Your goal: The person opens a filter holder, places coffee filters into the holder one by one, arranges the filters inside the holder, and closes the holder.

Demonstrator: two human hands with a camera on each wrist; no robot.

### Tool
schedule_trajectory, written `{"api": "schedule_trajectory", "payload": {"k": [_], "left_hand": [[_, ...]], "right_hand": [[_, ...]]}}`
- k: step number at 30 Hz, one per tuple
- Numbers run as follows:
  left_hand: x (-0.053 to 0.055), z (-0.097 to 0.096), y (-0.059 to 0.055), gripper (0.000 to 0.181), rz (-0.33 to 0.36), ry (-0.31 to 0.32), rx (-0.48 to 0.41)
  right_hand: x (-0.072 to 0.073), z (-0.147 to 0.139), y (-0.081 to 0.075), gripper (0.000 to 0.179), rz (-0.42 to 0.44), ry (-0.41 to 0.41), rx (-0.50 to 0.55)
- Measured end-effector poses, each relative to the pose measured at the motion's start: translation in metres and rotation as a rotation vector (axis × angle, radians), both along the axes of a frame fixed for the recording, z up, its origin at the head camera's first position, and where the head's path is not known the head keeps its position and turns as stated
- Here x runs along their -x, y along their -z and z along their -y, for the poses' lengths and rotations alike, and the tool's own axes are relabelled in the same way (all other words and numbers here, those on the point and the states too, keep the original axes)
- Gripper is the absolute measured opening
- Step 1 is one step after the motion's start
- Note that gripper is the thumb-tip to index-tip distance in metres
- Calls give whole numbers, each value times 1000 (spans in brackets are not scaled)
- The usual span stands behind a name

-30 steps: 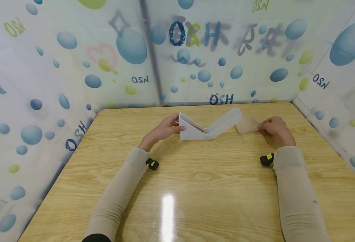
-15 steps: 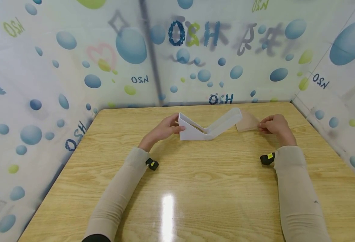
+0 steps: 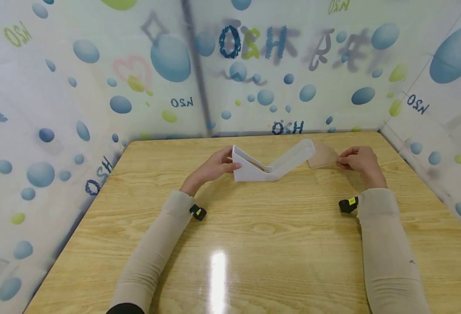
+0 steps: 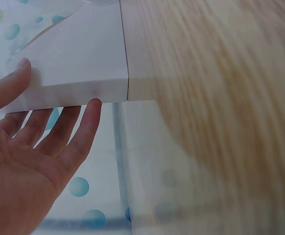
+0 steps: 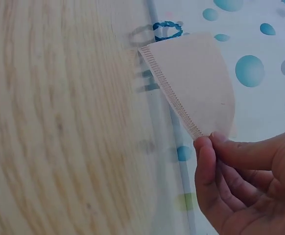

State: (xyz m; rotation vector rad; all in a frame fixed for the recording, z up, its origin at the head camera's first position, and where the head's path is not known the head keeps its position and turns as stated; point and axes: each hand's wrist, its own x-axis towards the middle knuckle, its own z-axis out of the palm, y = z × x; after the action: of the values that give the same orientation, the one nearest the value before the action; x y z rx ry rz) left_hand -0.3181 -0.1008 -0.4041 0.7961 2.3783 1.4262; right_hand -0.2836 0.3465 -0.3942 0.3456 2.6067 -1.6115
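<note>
A white coffee filter box [image 3: 250, 170] stands on the table with its translucent lid [image 3: 295, 157] tilted up to the right. A brown strip shows inside, along its slanted opening. My left hand [image 3: 214, 165] holds the box's left end, the thumb on the front face and the fingers at the end wall, as the left wrist view shows. To the right of the lid, my right hand [image 3: 360, 161] pinches a light-brown paper coffee filter [image 5: 191, 81] by one corner, between thumb and index finger. Its crimped edge faces down and its rounded edge up. The lid hides none of my fingers.
The wooden table [image 3: 269, 244] ends at a patterned curtain [image 3: 254, 87] close behind the box. More curtain hangs along the left and right sides. A light reflection lies on the tabletop near the front.
My right hand has shifted slightly away from me and to the right with the coffee filter, which has turned a little. My left hand and the box stay put.
</note>
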Motion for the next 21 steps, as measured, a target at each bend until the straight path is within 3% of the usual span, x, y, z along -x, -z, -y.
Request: {"api": "schedule_trajectory", "payload": {"k": [15,21], "left_hand": [[0,1,-1,41,8,5,-9],[0,1,0,41,10,10,-10]], "right_hand": [[2,1,-2,40,-65,-4,71],[3,4,-6,31,-110,-19,110]]}}
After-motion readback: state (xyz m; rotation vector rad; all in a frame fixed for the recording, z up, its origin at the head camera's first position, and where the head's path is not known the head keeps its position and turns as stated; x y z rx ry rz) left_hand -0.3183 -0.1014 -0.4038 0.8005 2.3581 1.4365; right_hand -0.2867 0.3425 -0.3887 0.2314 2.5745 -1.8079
